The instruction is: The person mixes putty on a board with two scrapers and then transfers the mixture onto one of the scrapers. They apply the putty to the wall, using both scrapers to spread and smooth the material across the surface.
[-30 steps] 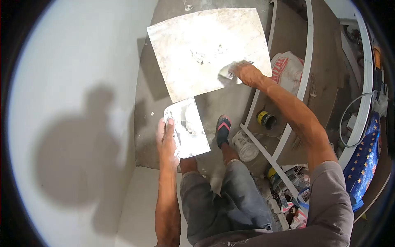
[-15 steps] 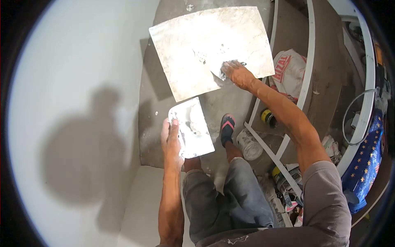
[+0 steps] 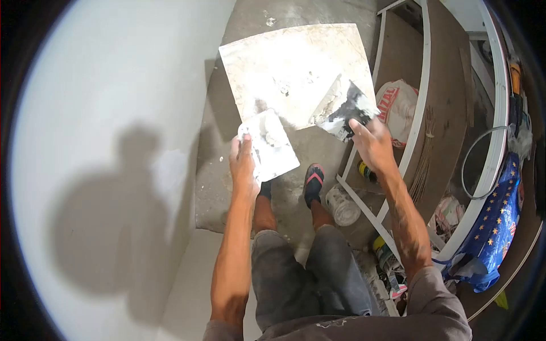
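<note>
My left hand is closed round the edge of a white rectangular plastic plate, its thumb on top. A lump of white putty lies on the plate. In my right hand is a wide putty knife, its flared blade smeared with white and dark patches. The knife is over the right front corner of a cream marbled board. Crumbs of putty lie on the board, and the plate overlaps its near edge in view.
A pale wall with my shadow on it stands at the left. At the right are white frame bars, a printed sack and a blue starred bag. A white bucket sits by my foot.
My right hand has come back from the board and turned, bringing the putty knife into plain view. My left hand has raised the plate toward the board. The view has shifted slightly.
</note>
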`<state>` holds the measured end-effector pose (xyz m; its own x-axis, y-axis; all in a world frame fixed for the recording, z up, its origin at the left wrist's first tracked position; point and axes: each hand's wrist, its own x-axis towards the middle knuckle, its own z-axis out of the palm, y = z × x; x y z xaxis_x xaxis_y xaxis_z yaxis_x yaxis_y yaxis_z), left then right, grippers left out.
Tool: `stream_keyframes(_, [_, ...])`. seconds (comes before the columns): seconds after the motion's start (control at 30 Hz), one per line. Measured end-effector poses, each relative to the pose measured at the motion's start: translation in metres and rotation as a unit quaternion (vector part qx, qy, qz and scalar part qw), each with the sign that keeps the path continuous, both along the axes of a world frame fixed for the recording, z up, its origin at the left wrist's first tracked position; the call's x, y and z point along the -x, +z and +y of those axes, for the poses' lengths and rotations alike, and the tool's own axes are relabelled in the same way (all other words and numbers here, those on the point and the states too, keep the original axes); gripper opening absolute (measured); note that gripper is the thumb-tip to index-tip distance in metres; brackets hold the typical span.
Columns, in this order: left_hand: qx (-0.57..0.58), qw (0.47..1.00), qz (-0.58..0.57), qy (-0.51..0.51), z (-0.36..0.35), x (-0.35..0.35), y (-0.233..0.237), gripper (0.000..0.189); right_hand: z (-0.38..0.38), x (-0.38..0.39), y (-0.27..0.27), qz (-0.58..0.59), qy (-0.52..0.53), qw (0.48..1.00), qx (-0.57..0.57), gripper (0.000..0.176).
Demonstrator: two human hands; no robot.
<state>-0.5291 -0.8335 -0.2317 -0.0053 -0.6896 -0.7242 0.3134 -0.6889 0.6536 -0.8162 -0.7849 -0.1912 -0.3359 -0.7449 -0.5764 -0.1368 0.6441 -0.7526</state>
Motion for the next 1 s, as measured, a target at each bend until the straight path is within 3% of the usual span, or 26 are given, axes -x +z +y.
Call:
stream_keyframes(0.07, [-0.002,0.999,0.047,-0.012,-0.007,0.011,0.007,0.032,-0.003,-0.031,0.074,0.037,0.031,0.999,0.020,0.038])
stream_keyframes(0.13, [-0.041,0.997,0.071,0.008,-0.010,0.025,0.012,0.028,-0.008,-0.049,0.093,0.089,0.138,0.971,0.172,0.047])
stream_keyframes(0.17, [-0.029,0.992,0.123,0.015,-0.008,0.030,0.017,0.032,-0.008,-0.050,0.087,0.112,0.214,0.924,0.296,0.054])
stream_keyframes(0.23, [-0.003,0.974,0.224,0.029,-0.005,0.038,0.031,0.041,-0.013,-0.050,0.091,0.076,0.337,0.831,0.437,0.067])
stream_keyframes(0.27, [-0.003,0.963,0.269,0.022,-0.009,0.043,0.026,0.045,-0.014,-0.051,0.090,0.087,0.371,0.819,0.429,0.063])
stream_keyframes(0.3, [0.021,0.973,0.228,-0.030,-0.011,0.046,0.034,0.043,-0.014,-0.052,0.089,0.097,0.404,0.806,0.421,0.059])
stream_keyframes(0.37, [-0.021,0.971,0.232,-0.042,-0.021,0.054,0.048,0.039,-0.011,-0.051,0.090,0.149,0.432,0.788,0.412,0.053])
stream_keyframes(0.47, [0.028,0.979,0.183,-0.082,-0.021,0.053,0.054,0.036,-0.005,-0.046,0.080,0.210,0.471,0.757,0.401,0.043])
stream_keyframes(0.57, [0.060,0.979,0.194,-0.012,-0.018,0.059,0.052,0.033,0.000,-0.044,0.072,0.224,0.471,0.754,0.400,0.051])
stream_keyframes(0.7, [0.079,0.980,0.174,-0.050,-0.020,0.053,0.065,0.033,0.004,-0.044,0.063,0.229,0.467,0.755,0.398,0.049])
stream_keyframes(1.0, [0.106,0.983,0.143,-0.033,-0.020,0.044,0.070,0.032,-0.006,-0.040,0.043,0.253,0.425,0.760,0.422,0.051])
